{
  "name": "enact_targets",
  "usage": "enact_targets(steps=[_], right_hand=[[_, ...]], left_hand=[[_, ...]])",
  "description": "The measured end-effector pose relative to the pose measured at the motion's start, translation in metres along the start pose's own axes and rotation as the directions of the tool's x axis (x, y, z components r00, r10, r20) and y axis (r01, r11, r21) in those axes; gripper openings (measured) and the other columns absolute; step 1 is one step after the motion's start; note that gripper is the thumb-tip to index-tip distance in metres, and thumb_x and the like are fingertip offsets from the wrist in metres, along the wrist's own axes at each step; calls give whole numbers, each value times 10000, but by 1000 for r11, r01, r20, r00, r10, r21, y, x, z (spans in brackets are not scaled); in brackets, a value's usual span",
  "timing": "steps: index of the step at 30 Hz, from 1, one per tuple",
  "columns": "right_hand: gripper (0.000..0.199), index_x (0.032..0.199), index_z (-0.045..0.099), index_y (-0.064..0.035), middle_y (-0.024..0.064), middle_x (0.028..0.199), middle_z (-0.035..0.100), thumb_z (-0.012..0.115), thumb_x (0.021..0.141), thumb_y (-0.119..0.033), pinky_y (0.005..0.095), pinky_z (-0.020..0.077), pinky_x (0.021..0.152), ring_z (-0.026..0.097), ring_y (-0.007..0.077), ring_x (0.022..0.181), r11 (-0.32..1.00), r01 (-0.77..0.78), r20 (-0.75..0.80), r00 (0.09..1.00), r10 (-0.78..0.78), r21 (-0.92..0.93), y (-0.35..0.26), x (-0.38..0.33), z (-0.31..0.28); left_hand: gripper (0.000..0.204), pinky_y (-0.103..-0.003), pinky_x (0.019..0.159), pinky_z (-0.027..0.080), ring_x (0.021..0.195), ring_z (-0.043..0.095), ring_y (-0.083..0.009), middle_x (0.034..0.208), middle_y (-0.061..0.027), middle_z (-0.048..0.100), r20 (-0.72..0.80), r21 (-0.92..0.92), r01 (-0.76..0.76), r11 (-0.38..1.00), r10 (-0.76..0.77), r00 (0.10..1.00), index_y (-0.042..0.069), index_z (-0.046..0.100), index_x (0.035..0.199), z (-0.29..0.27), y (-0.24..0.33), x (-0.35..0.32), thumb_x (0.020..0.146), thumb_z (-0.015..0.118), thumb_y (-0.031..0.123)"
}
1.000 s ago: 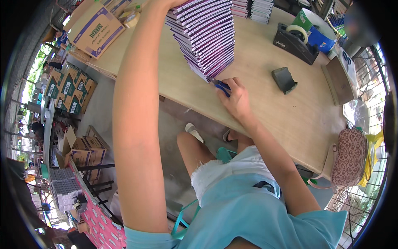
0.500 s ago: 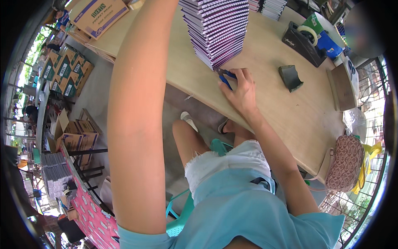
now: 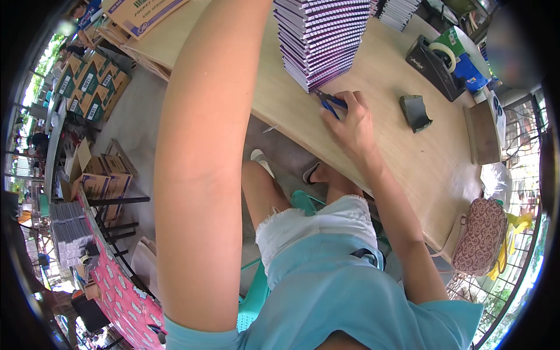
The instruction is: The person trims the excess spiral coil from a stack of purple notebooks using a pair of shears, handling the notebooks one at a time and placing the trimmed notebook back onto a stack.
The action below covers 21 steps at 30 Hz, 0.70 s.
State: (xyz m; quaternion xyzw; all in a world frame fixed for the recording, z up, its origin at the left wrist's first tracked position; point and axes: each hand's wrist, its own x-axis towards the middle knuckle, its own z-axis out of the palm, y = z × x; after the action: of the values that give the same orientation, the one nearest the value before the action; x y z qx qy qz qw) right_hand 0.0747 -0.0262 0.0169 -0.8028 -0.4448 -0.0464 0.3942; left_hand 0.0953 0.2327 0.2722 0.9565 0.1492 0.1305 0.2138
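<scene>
A tall stack of spiral-bound notebooks (image 3: pixel 324 46) with purple edges and white coils stands at the table's far edge, its top cut off by the picture. Beside its lowest corner my right hand (image 3: pixel 357 125) rests on the table, closed around blue-handled pliers (image 3: pixel 325 104). The tip of the pliers is right at the bottom coil; whether it grips the wire is too small to tell. My left arm (image 3: pixel 204 163) reaches up past the upper edge, so that hand is out of sight.
On the wooden table (image 3: pixel 385 157) lie a dark curved piece (image 3: pixel 415 114), a black tape dispenser (image 3: pixel 434 69) and a cardboard box (image 3: pixel 487 131). A patterned bag (image 3: pixel 479 236) hangs at the right corner. More notebooks (image 3: pixel 399 13) and a carton (image 3: pixel 143 16) sit farther back.
The whole view has shifted slightly, so the stack and table appear farther right. My right hand keeps the pliers at the stack's bottom corner.
</scene>
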Motion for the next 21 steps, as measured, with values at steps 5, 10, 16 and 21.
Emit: enact_targets(steps=[5,10,16,21], right_hand=[[362,1068,663,-45,138,1042,631,766,773,-226,488,476,820,614,338,990,998,63,-31,997,-64,-16,1,-6,10],[244,937,709,-17,148,912,668,740,800,-217,424,522,728,663,290,814,994,17,89,996,-27,109,-3,25,-11],[322,940,711,-5,197,933,673,748,799,-292,429,546,735,683,317,819,997,-64,204,977,55,34,11,28,-10],[374,1024,676,-52,138,1012,617,806,733,-248,481,482,827,615,324,978,985,89,-50,994,-98,-150,1,-7,5]], left_hand=[[493,-382,908,438,992,596,-218,1109,-93,700,99,-75,-34,997,41,994,67,706,1092,0,-6,6,1040,401,450],[488,-377,873,442,947,596,-200,1066,-73,708,111,-113,-25,993,38,993,68,721,1053,-2,-7,2,1041,409,443],[478,-375,849,447,919,598,-198,1054,-69,707,82,-52,-9,999,13,997,79,725,1038,-2,3,-1,1036,422,449],[486,-375,875,439,946,591,-206,1070,-80,702,119,-110,-8,994,21,993,75,718,1049,-3,-1,-2,1034,422,461]])
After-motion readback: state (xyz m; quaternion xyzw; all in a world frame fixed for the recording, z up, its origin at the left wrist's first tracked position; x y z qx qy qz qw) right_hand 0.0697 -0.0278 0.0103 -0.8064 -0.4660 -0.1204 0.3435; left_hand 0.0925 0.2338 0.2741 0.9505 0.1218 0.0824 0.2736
